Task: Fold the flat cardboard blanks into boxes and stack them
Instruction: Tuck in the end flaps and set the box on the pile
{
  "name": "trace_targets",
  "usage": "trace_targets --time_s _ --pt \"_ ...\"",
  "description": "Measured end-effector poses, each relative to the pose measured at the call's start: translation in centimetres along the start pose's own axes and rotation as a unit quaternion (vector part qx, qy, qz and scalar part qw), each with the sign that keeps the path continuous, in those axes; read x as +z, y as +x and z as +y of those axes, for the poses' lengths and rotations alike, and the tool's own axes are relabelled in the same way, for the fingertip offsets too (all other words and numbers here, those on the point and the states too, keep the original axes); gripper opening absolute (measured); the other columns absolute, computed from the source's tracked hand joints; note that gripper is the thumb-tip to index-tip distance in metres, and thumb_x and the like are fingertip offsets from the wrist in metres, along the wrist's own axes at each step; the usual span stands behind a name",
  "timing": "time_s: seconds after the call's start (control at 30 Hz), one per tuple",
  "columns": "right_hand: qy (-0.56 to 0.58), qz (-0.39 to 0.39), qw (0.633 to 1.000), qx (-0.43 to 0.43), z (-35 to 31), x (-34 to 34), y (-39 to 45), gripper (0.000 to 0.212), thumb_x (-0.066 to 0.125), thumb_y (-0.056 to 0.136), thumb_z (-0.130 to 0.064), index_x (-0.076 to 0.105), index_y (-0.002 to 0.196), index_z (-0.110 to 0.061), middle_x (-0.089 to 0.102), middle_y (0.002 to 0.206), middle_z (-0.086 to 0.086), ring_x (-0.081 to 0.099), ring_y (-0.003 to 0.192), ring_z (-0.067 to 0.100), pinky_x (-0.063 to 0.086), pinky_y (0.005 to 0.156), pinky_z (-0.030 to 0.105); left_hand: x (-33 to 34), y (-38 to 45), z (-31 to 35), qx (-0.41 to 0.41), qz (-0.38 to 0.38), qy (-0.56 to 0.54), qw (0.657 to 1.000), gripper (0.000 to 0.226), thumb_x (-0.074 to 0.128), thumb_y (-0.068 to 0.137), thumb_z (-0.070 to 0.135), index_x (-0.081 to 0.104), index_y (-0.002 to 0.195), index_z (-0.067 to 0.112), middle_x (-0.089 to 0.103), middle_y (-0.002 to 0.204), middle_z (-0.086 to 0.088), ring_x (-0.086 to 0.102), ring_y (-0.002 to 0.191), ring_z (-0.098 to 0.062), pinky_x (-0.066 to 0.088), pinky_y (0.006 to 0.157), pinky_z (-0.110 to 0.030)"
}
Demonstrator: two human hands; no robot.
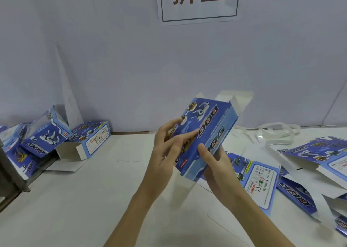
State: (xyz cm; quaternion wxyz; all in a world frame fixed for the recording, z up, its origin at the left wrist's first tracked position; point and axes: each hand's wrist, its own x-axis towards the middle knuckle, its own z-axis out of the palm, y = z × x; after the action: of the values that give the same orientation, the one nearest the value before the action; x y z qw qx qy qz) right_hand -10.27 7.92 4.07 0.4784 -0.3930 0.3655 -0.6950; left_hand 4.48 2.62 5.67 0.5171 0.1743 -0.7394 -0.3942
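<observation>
A blue printed cardboard box [210, 132], partly folded, is held tilted above the table, its white end flaps open at the top and bottom. My left hand [169, 149] holds its left face with fingers spread across the print. My right hand [214, 164] grips its lower right edge, thumb on the front, fingers hidden behind. Flat blue blanks [262, 182] lie on the table to the right, under and beyond my right hand. Folded boxes [47, 135] are piled at the far left.
The white table [105, 190] runs to a pale wall with a paper sign [199, 0]. White strapping bands [274, 132] lie at the back right. One folded box [90, 139] rests on its side with open flaps. A dark metal edge [7, 179] borders the left.
</observation>
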Motion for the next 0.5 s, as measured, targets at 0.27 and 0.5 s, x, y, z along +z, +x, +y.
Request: trace_targets --time_s 0.27,0.5 --pt "-0.017 0.034 0.999 0.004 0.3 -1.6 1.1 0.079 0.085 0.074 -0.047 0.050 0.143 -0.031 0.072 0.132 0.001 0.073 0.116 0.028 0.064 0.086 0.051 -1.4 0.5 -1.9 -0.131 0.047 0.036 0.990 0.075 0.088 0.070 0.049 0.050 0.135 0.047 0.065 0.115 0.035 0.064 0.112 0.006 0.059 0.071 -0.017" --pt "-0.015 0.009 0.998 0.058 -0.3 -3.0 1.5 0.062 0.070 0.082 -0.043 0.058 0.137 -0.018 0.075 0.127 0.008 0.077 0.106 0.030 0.066 0.079 0.043 -3.8 0.8 -1.7 -0.171 0.063 -0.005 0.983 0.055 0.076 0.081 0.064 0.055 0.131 0.053 0.070 0.117 0.022 0.070 0.111 -0.006 0.057 0.077 -0.018"
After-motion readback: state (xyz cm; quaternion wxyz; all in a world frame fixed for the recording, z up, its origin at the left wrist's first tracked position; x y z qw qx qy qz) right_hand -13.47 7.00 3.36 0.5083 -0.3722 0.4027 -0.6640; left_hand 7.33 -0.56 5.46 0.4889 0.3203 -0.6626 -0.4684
